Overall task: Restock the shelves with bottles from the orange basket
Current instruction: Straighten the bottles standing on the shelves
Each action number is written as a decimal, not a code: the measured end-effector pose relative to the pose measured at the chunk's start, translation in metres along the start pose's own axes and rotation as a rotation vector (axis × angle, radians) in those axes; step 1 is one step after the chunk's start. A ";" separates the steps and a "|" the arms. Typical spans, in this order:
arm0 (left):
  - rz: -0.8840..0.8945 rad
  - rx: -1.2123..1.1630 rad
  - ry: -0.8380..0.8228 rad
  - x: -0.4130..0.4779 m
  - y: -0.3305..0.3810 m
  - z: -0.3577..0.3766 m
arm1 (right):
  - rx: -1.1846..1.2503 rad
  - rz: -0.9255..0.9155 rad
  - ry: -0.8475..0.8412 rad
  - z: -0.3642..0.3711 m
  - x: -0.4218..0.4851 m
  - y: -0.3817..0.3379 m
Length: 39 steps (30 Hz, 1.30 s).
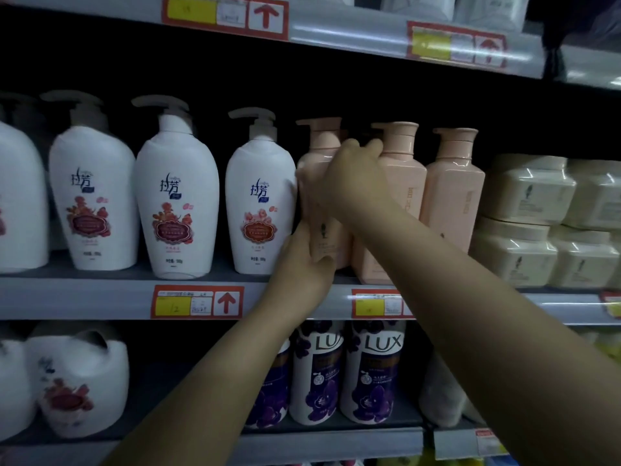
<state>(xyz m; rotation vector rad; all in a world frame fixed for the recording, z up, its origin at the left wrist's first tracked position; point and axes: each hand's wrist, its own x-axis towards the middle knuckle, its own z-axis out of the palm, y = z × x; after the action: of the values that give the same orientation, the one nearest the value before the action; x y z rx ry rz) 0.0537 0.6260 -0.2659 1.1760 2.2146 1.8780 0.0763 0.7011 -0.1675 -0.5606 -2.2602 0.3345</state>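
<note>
Head view: the pink bottle [323, 234] stands at the middle shelf [100, 297] front edge, left hand [302, 267] curled round its base, right hand [349, 176] gripping its shoulder. Stiff, slick plastic, likely heavy if full, so support it low and steady it high.

Covered, cropped and unreadable parts

The right hand [349, 173] covers the shoulder of the leftmost pink bottle [322, 237], its fingertips lost behind the bottle, and the left hand [302, 264] hides the bottle's base. The right forearm [470, 297] crosses the lower half of the middle pink bottle [403, 176] and part of a red price tag [373, 306], whose print is too blurred to read. The left forearm [218, 364] conceals most of a purple bottle [272, 391] below. A white bottle [20, 196] is cut by the left edge, and cream tubs [598, 196] by the right.
</note>
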 end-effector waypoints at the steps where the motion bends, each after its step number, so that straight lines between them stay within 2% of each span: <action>1: -0.004 0.002 0.003 0.000 0.000 0.001 | 0.003 0.023 0.017 0.002 -0.001 -0.001; 6: 0.000 -0.010 -0.004 -0.001 0.001 0.002 | -0.061 0.007 0.056 0.010 -0.004 -0.003; 10: 0.016 -0.013 0.005 -0.004 0.002 0.001 | 0.001 0.024 0.078 0.007 -0.003 -0.004; 16: 0.046 0.045 0.129 -0.003 -0.001 -0.003 | 0.012 -0.008 0.102 0.001 -0.008 -0.005; 19: 0.030 -0.003 0.176 -0.005 0.000 -0.004 | -0.009 0.003 0.124 -0.005 -0.007 -0.008; 22: 0.006 -0.042 0.182 -0.006 -0.003 -0.005 | -0.095 -0.013 0.093 -0.008 -0.009 -0.010; 25: 0.003 -0.052 0.161 -0.007 -0.007 -0.007 | -0.175 -0.027 0.131 -0.006 -0.013 -0.010; 29: 0.029 -0.030 0.134 -0.007 -0.010 -0.008 | -0.380 -0.065 0.147 -0.006 -0.014 -0.007; 32: 0.043 -0.038 0.119 -0.008 -0.010 -0.011 | -0.340 -0.005 0.155 -0.003 -0.013 -0.003; 39: 0.027 -0.115 0.092 -0.006 -0.006 -0.015 | -0.184 -0.052 0.211 0.009 -0.024 0.010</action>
<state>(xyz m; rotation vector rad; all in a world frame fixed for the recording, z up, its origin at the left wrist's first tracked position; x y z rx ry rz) 0.0478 0.6101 -0.2697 1.1292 2.1112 2.0785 0.0874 0.6973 -0.1926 -0.6014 -2.1083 0.0379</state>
